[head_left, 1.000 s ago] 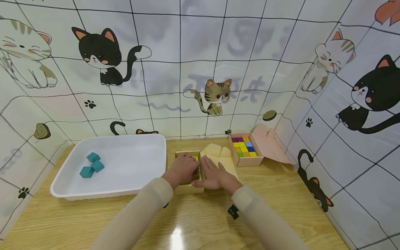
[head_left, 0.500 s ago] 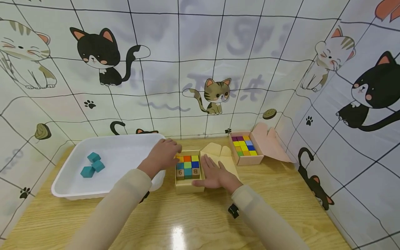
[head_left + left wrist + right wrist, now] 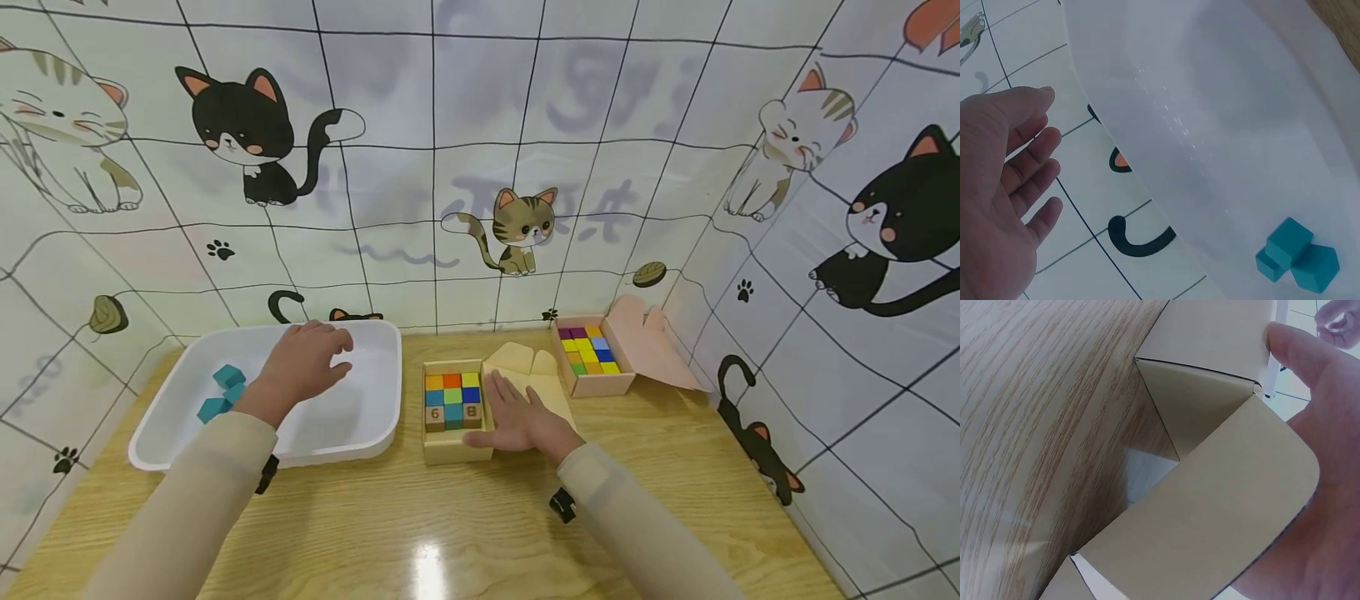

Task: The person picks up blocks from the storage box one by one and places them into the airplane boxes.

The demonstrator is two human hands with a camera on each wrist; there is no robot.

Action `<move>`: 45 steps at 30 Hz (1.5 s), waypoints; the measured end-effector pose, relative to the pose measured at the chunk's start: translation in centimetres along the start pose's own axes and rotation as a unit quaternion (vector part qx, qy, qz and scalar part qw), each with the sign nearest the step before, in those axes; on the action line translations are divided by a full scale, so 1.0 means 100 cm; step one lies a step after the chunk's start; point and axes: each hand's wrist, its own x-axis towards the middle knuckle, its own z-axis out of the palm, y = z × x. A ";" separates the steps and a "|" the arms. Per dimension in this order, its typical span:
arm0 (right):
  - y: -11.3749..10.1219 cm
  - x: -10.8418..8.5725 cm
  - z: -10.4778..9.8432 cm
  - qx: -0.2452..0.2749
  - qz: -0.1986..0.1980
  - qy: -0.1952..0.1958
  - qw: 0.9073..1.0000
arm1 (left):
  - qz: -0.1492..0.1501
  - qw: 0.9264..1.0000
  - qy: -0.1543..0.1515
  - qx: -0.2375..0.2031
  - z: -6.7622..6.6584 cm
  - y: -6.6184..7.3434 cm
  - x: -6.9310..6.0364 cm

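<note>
Over the white tray (image 3: 352, 425) hovers my left hand (image 3: 302, 367), its fingers loosely bent with nothing between them. Several teal cubes (image 3: 1290, 244) sit in the tray, partly behind that hand in the head view. My right hand (image 3: 521, 421) rests with straight fingers on the opened lid of a cream cardboard box (image 3: 457, 452), its thumb at the box's near right edge. Inside the box, colored blocks (image 3: 452, 398) lie in rows, two of the front ones plain wood marked 6 and B. In the right wrist view a cream flap (image 3: 1210, 506) hides part of the right hand.
A pink box (image 3: 600, 385) filled with colored blocks stands at the back right, its lid (image 3: 652, 350) open to the right. The wooden table (image 3: 480, 533) meets cat-print walls (image 3: 390, 167) behind and at both sides.
My left hand has left the cream box and swung left over the tray, uncovering the blocks in the box. The right hand has stayed on the lid.
</note>
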 end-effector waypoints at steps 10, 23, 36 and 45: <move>0.003 0.001 0.004 0.001 0.004 -0.004 1.000 | -0.025 1.000 -0.008 0.015 -0.007 -0.037 -0.026; 0.005 0.001 0.002 -0.001 0.007 0.002 1.000 | -0.085 0.995 -0.044 0.021 -0.012 -0.107 -0.063; 0.004 0.000 0.000 0.003 0.001 -0.001 1.000 | -0.153 0.977 -0.145 -0.023 0.015 -0.134 -0.088; 0.000 -0.002 -0.001 0.008 -0.001 -0.008 1.000 | -0.148 0.979 -0.136 0.008 0.033 -0.143 -0.099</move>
